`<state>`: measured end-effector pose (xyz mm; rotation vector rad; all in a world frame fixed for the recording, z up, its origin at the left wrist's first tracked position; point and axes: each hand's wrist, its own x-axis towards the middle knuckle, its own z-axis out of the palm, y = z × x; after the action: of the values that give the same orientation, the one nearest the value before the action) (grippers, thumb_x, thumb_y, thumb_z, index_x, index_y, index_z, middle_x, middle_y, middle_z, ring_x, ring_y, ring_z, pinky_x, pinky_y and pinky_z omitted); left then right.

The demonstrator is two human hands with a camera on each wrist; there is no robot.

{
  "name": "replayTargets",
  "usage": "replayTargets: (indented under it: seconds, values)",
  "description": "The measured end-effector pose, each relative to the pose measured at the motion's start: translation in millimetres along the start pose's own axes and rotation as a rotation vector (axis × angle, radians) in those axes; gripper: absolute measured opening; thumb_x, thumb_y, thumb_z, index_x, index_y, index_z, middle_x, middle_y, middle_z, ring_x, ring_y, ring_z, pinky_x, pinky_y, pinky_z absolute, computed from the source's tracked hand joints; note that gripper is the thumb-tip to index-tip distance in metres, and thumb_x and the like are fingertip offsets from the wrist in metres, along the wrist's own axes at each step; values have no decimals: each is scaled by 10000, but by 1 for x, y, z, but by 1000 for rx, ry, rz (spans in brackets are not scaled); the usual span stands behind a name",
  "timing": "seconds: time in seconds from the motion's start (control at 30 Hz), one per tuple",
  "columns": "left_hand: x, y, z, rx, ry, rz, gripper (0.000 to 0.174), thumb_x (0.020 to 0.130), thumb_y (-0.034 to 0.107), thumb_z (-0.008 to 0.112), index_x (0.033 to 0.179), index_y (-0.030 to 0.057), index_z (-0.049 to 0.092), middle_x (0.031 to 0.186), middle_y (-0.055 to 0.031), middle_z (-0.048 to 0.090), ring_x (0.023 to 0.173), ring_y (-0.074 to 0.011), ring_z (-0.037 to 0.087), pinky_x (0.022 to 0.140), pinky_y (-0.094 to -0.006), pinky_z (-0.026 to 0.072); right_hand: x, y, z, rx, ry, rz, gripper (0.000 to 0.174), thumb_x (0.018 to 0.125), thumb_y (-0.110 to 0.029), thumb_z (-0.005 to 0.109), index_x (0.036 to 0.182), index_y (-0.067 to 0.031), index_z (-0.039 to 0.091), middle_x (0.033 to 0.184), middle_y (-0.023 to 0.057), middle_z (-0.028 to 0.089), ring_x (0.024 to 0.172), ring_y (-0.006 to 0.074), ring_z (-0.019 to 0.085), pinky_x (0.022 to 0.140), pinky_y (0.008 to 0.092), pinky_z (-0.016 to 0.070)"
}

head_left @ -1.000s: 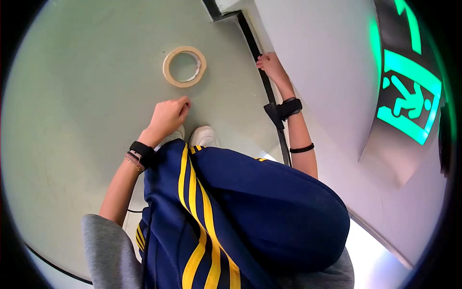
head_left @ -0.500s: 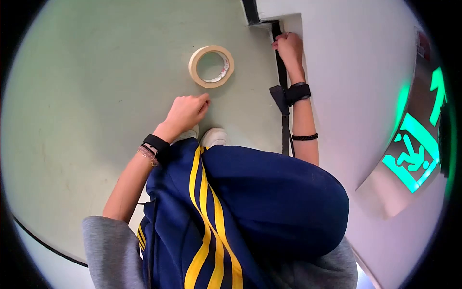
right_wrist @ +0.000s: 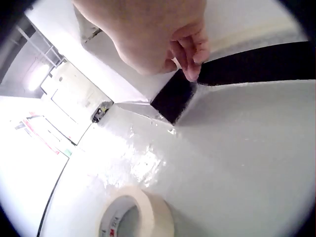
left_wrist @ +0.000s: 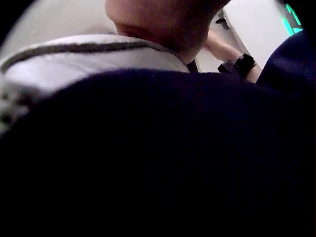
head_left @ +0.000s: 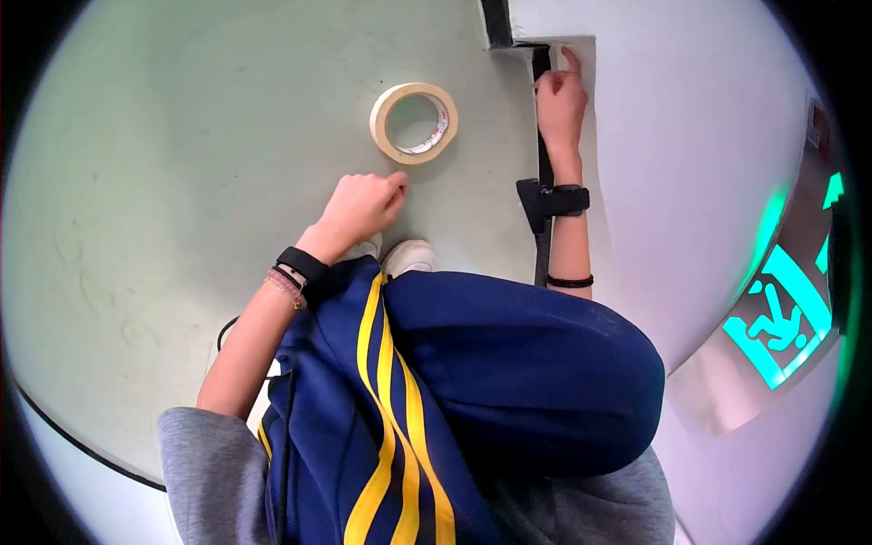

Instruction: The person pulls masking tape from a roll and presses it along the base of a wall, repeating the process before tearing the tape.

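My right hand [head_left: 561,104] is low at the wall by the inner corner, index finger stretched along the wall and the other fingers bent. In the right wrist view its fingertips reach the black baseboard strip [right_wrist: 256,64], below a cream-coloured band [right_wrist: 247,35] along the wall. A roll of masking tape [head_left: 379,124] lies flat on the floor, between and ahead of both hands. My left hand [head_left: 357,211] hangs loosely curled above a white shoe [head_left: 411,257], just short of the roll. Dark trouser cloth [left_wrist: 148,148] fills most of the left wrist view.
The white wall [head_left: 672,163] runs along the right and steps out at a corner ahead. A green lit exit sign [head_left: 779,318] is on the right. Grey-green floor [head_left: 245,100] stretches left. The bent knee [head_left: 563,363] in navy trousers is between the arms.
The head view has swung, so the roll and hands sit further right in it. My right hand has moved forward along the wall towards the corner, and its index finger has straightened.
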<state>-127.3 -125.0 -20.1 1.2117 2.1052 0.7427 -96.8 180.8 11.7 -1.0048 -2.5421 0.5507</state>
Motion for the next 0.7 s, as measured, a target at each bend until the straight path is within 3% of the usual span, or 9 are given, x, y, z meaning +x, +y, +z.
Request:
replayTargets:
  seconds: [0.03,0.07,0.1,0.2,0.43,0.53,0.6,0.63,0.7]
  values:
    - [2,-1,-2,-5,3,5,101,848,163,517,888,91,575,653,-137,603,611,-339,598,553,-453,458,-2,-3,-3,-101,-81,-17,354,872,-181,474,1172,-12,559,705,95,650,619,227,626,613,334,489]
    - [4,0,-2,-10,6,10,103,850,164,515,889,91,576,658,-139,605,614,-339,599,556,-453,459,-7,-5,-6,-227,-131,-20,595,856,-175,463,1431,-99,327,700,104,638,628,270,619,619,380,490]
    - [6,2,-4,-11,3,20,103,850,164,515,889,91,576,658,-139,605,614,-339,599,556,-453,459,-9,-7,-9,-233,-124,-14,595,856,-175,463,1431,-99,327,700,104,638,628,270,619,619,380,490]
    - [3,4,-10,-14,20,28,107,853,167,513,888,91,580,662,-142,606,614,-341,599,554,-453,458,-14,-14,-12,-408,-243,-16,773,853,-146,457,1498,-145,30,657,194,621,595,361,619,572,455,510]
    - [-8,7,-21,-22,14,35,102,849,167,516,869,90,581,640,-142,596,601,-342,594,540,-449,454,-17,-39,-7,-385,-225,-24,780,838,-137,489,1474,-32,50,640,204,618,594,362,620,571,453,511]
    - [-4,-2,-8,-27,8,51,100,844,167,523,862,89,582,633,-144,593,595,-340,593,537,-445,453,-9,-27,-1,-423,-199,-79,742,838,-159,502,1445,35,123,653,220,626,592,357,627,578,433,516]
    - [-1,-10,9,-34,24,68,99,841,167,526,859,89,583,632,-145,593,594,-340,593,536,-443,453,6,-11,15,-92,-190,-107,720,827,-173,502,1408,100,176,659,203,642,609,331,646,614,407,528]
    - [-2,-12,16,-38,58,87,97,833,163,531,848,82,581,609,-139,586,574,-337,588,518,-444,447,6,-16,10,-95,-183,-110,720,827,-173,502,1408,100,176,659,203,642,609,331,646,614,407,528]
    - [-7,-12,19,-47,82,78,95,825,159,535,836,75,579,587,-133,578,554,-334,583,500,-446,441,13,-28,0,147,-423,54,646,815,-191,505,1333,141,308,653,163,657,627,286,667,657,385,536]
